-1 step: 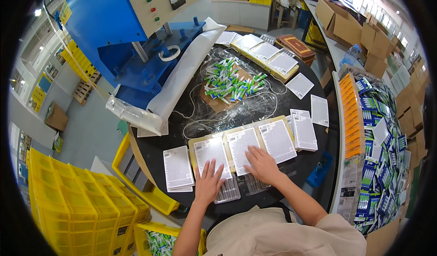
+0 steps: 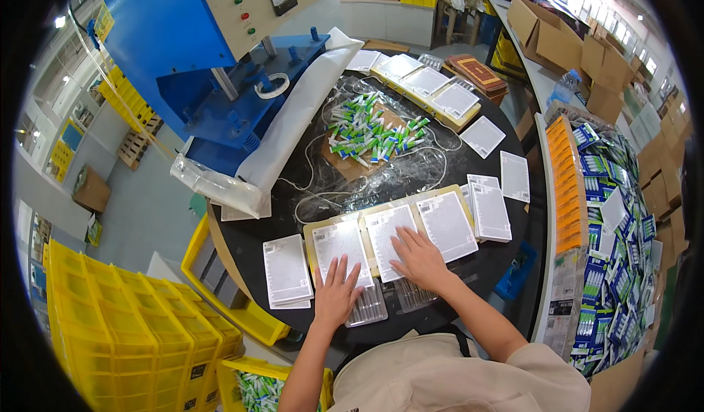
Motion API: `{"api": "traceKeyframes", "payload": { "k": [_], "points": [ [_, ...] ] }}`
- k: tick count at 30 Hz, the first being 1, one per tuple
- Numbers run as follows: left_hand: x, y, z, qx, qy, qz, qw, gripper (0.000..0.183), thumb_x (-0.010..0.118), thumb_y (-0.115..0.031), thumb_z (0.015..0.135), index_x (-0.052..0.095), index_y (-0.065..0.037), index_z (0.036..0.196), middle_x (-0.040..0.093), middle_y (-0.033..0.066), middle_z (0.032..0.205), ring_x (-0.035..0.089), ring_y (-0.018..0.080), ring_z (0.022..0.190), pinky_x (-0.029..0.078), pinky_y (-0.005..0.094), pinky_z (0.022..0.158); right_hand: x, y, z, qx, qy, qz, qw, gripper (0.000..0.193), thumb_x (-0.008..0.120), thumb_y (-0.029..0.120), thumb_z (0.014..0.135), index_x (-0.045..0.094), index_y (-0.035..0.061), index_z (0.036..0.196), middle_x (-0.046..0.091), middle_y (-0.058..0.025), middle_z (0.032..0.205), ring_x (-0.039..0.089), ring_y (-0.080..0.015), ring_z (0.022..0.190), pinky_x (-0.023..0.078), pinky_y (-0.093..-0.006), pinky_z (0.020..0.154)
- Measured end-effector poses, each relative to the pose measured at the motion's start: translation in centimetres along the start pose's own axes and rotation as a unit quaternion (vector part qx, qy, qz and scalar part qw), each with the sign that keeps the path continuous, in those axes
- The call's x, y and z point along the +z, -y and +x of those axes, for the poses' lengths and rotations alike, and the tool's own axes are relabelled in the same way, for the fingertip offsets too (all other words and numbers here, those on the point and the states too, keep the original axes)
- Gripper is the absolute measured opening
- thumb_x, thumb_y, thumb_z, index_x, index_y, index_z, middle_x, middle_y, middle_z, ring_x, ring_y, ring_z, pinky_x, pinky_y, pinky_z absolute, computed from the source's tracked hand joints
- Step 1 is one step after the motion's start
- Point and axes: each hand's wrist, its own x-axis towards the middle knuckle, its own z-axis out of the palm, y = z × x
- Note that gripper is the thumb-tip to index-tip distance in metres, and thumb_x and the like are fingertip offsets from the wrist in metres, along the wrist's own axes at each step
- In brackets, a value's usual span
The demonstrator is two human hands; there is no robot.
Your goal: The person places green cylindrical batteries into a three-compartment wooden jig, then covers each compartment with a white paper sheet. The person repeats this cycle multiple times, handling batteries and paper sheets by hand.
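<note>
My left hand [image 2: 338, 293] lies flat with fingers spread over the lower part of a white printed card [image 2: 339, 242]. Fingers outstretched, my right hand [image 2: 421, 260] rests on the middle white card [image 2: 384, 225]. A third white card [image 2: 449, 227] lies to its right. All three sit in a row on a pale yellow tray [image 2: 464, 201]. Clear ridged plastic blisters [image 2: 368, 307] stick out by my left hand, and another clear blister [image 2: 412, 295] lies under my right wrist. Stacks of white cards [image 2: 287, 271] flank the tray.
Green-and-white tubes [image 2: 374, 135] are heaped mid-table on cardboard. A second yellow tray with cards [image 2: 456, 103] lies beyond. A blue press [image 2: 158, 38] stands at back left, yellow crates [image 2: 125, 324] at left. To the right, a box holds many packaged blister cards [image 2: 612, 265].
My right hand has shifted slightly up and left on the middle card. My left hand stays in place.
</note>
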Motion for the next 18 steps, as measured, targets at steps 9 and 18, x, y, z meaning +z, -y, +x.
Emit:
{"api": "traceKeyframes", "payload": {
  "k": [9,18],
  "points": [
    [-1.3,0.6,1.8,-0.021,0.033,-0.046,0.998,0.064,0.058,-0.04,0.099,0.042,-0.016,0.156,0.034,0.0153,0.164,0.032,0.0333,0.152,0.013,0.0663,0.121,0.9,-2.5,3.7,0.048,-0.035,0.024,0.998,0.067,0.06,0.045,0.098,0.048,0.0024,0.148,0.036,-0.0234,0.16,0.032,-0.0367,0.15,0.024,-0.0538,0.123],
    [-1.8,5.2,-7.2,-0.335,-0.294,-0.437,0.781,0.05,0.036,-0.034,0.112,0.063,0.005,0.126,0.071,0.0175,0.113,0.065,0.0259,0.11,0.045,0.0387,0.102,-0.7,-31.4,-14.0,0.725,-0.344,0.033,0.595,0.05,0.067,0.033,0.094,0.062,-0.0036,0.128,0.066,-0.0257,0.123,0.06,-0.0439,0.117,0.047,-0.052,0.102]
  ]
}}
